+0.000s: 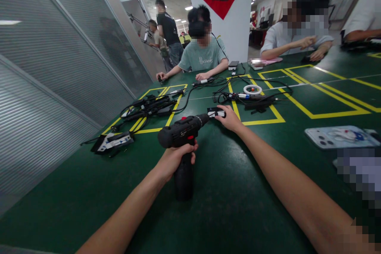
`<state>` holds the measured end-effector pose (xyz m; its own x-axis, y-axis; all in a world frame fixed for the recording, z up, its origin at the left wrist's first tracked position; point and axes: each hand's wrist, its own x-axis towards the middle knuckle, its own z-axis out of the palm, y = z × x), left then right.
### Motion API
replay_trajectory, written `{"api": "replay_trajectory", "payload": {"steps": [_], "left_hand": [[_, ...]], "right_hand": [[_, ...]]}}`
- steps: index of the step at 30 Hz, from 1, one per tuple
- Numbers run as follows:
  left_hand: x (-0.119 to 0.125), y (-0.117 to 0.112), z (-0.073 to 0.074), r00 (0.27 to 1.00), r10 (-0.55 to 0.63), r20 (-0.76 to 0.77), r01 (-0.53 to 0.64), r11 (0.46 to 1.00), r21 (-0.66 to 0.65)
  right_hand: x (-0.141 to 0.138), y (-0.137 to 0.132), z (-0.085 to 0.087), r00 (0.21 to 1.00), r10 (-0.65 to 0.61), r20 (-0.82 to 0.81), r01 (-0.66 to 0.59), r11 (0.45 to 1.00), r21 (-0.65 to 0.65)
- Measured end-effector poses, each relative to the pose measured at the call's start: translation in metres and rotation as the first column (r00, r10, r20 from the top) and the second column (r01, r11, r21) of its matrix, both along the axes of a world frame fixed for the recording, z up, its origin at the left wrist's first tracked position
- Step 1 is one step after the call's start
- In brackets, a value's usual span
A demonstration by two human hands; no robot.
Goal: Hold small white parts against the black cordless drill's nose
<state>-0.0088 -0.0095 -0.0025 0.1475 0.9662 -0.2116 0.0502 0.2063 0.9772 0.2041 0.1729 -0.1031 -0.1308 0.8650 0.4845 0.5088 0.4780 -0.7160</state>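
Observation:
My left hand (178, 158) is wrapped round the grip of a black cordless drill (180, 133) with red buttons. The drill's base is low over or on the green table, and its chuck points forward and right. At the chuck's tip is a small black-and-white piece (216, 112), perhaps a case or packet; its kind is unclear. My right hand (228, 118) grips that piece from its right side, thumb and fingers around its end. Whether a bit sits in the chuck, or touches the piece, cannot be made out.
Black cables and tools (149, 107) lie in a heap at the left, beside a black-and-white packet (114, 142). A soldering-iron-like tool (248, 97) and a white ring (253, 89) lie beyond my right hand. A phone (342, 137) rests at the right. People sit across the table.

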Motion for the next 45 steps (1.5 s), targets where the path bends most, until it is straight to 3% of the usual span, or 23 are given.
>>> {"api": "replay_trajectory", "payload": {"steps": [45], "left_hand": [[0.0021,-0.0012,0.0045,0.999,0.034,-0.03,-0.034,0.999,-0.005]], "right_hand": [[-0.0001,-0.0026,0.0024,1.0,-0.002,0.007,0.002,1.0,-0.014]]}}
